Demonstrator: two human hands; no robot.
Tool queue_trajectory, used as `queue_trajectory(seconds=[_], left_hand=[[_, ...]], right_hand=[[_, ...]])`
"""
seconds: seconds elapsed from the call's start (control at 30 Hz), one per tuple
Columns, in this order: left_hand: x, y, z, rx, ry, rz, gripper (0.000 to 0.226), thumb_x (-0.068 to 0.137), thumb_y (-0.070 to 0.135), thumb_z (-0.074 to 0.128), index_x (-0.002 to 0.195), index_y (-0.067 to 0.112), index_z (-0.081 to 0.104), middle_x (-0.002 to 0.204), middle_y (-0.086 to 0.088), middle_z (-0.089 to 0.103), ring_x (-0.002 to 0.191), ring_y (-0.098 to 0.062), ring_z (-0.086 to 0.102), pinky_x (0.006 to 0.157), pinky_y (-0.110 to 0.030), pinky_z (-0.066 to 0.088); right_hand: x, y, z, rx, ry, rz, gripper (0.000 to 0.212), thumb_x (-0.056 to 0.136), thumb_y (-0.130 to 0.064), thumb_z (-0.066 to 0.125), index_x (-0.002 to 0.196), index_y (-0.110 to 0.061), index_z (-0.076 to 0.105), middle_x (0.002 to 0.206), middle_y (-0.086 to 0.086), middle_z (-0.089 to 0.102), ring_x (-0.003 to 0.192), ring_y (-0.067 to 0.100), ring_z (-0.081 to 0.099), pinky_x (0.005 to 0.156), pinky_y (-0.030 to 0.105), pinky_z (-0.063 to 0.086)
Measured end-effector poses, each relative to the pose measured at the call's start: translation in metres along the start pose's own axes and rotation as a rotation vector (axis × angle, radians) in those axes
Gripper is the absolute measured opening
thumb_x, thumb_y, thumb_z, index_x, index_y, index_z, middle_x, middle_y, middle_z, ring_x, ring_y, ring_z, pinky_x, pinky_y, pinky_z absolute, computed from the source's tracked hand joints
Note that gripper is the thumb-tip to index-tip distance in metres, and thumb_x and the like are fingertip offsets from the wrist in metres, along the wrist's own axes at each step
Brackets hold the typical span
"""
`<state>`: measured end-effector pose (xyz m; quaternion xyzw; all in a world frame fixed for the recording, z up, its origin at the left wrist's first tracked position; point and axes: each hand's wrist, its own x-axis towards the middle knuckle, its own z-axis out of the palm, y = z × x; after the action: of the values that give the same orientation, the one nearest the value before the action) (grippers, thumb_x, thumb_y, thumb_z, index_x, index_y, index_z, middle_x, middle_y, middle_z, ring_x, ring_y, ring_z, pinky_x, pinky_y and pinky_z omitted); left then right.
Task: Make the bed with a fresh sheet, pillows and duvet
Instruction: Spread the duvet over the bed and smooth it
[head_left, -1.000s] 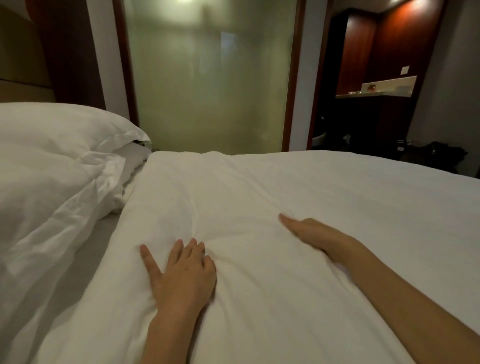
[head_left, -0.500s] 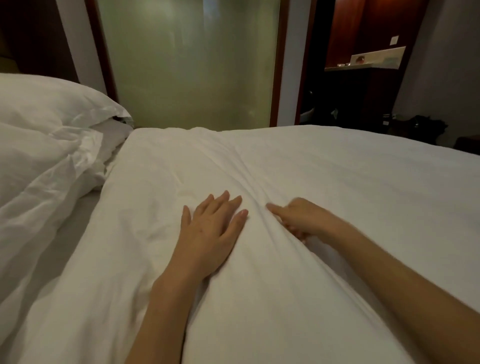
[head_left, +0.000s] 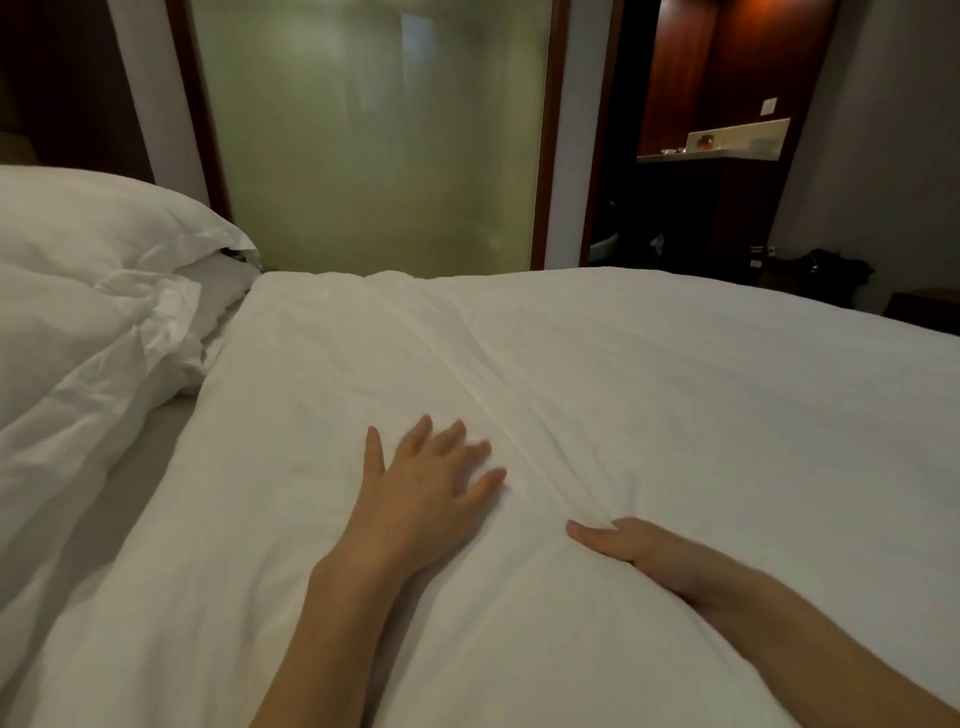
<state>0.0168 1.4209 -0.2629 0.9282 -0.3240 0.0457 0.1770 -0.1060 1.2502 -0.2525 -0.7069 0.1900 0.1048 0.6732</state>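
Fingers of the left hand (head_left: 426, 493) lie spread and flat, pressing the duvet (head_left: 649, 395); the right hand (head_left: 641, 545) rests straight-fingered beside a raised crease, gripping nothing. The duvet covers the bed to its far edge: soft, light, likely to bunch. Better gripped at edges.

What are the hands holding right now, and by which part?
Nothing is held. The left hand lies flat with spread fingers on the duvet, and the right hand presses edge-on into it beside a crease.

Both hands slid apart — right hand (head_left: 649, 553) seemingly nearer — across duvet (head_left: 675, 389).
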Motion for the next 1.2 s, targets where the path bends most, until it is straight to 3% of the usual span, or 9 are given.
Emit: queue_trajectory(seconds=[0.2,0.27,0.37,0.43,0.57,0.73,0.97,1.07,1.2], left_hand=[[0.004,-0.003,0.012,0.033,0.041,-0.089,0.045,0.102,0.039,0.021,0.148,0.040,0.023,0.158,0.019,0.010,0.147,-0.007,-0.001,0.114,-0.056,-0.013],[0.004,-0.010,0.009,0.086,0.093,-0.186,0.047,0.103,0.033,0.019,0.150,0.035,0.018,0.159,0.017,0.007,0.147,-0.008,-0.001,0.112,-0.060,-0.012],[0.003,-0.030,0.002,0.134,0.128,-0.337,0.049,0.102,0.031,0.018,0.151,0.028,0.016,0.160,0.010,0.006,0.148,-0.015,-0.001,0.110,-0.061,-0.012],[0.002,-0.039,0.000,0.133,0.102,-0.380,0.050,0.101,0.034,0.019,0.151,0.027,0.018,0.160,0.009,0.007,0.147,-0.014,-0.001,0.109,-0.060,-0.015],[0.003,-0.036,0.008,0.140,0.033,-0.414,0.052,0.101,0.043,0.014,0.152,0.030,0.012,0.160,0.012,0.001,0.147,-0.013,-0.005,0.108,-0.063,-0.018],[0.000,-0.004,-0.019,0.221,-0.041,-0.357,0.049,0.100,0.045,0.021,0.147,0.031,0.024,0.156,0.003,0.022,0.146,-0.022,0.013,0.105,-0.071,-0.008],[-0.059,0.069,-0.018,0.204,-0.077,-0.034,0.050,0.101,0.048,0.021,0.146,0.030,0.029,0.158,0.002,0.021,0.146,-0.021,0.014,0.112,-0.063,-0.003],[-0.097,0.080,0.019,0.132,-0.079,-0.030,0.053,0.102,0.045,0.017,0.151,0.026,0.019,0.161,0.002,0.010,0.148,-0.017,0.002,0.114,-0.058,-0.006],[-0.133,0.073,0.025,0.000,-0.001,-0.015,0.051,0.103,0.040,0.019,0.152,0.027,0.016,0.160,0.009,0.010,0.147,-0.011,0.002,0.118,-0.045,-0.005]], right_hand=[[0.034,-0.061,-0.008,-1.282,0.512,-0.066,0.044,0.100,-0.038,0.040,0.133,-0.009,0.039,0.133,0.012,0.049,0.121,0.030,0.050,0.089,0.031,0.041],[0.053,-0.073,0.018,-1.262,0.603,-0.364,0.044,0.102,-0.036,0.033,0.140,-0.014,0.035,0.146,0.009,0.037,0.134,0.028,0.034,0.106,0.039,0.030],[0.088,-0.066,0.059,-1.322,0.291,-0.712,0.049,0.103,-0.046,0.021,0.151,-0.034,0.019,0.160,-0.012,0.010,0.147,0.010,0.001,0.119,0.043,-0.005],[0.118,-0.052,0.046,-1.506,0.188,-0.505,0.055,0.100,-0.055,0.010,0.152,-0.039,0.002,0.160,-0.015,-0.008,0.146,0.007,-0.013,0.115,0.046,-0.019],[0.123,-0.054,0.008,-1.486,0.636,0.076,0.062,0.100,-0.053,0.006,0.153,-0.024,-0.008,0.160,0.010,-0.012,0.146,0.035,-0.013,0.108,0.065,-0.018],[0.049,-0.021,0.069,-1.233,0.385,-0.569,0.051,0.102,-0.049,0.011,0.152,-0.039,0.003,0.161,-0.011,0.004,0.148,0.013,-0.005,0.117,0.049,-0.013],[-0.053,0.029,-0.006,-1.462,0.638,0.249,0.061,0.101,-0.051,0.009,0.155,-0.023,0.009,0.162,0.002,-0.001,0.148,0.028,-0.007,0.106,0.066,-0.020],[-0.085,0.028,0.016,-1.481,0.746,-0.087,0.054,0.104,-0.040,0.014,0.154,-0.019,0.013,0.162,0.003,0.003,0.148,0.023,-0.007,0.111,0.060,-0.017],[-0.142,0.097,0.055,-1.309,0.370,-0.461,0.056,0.092,-0.061,0.000,0.147,-0.051,-0.001,0.157,-0.025,-0.009,0.144,0.000,-0.015,0.120,0.039,-0.007]])
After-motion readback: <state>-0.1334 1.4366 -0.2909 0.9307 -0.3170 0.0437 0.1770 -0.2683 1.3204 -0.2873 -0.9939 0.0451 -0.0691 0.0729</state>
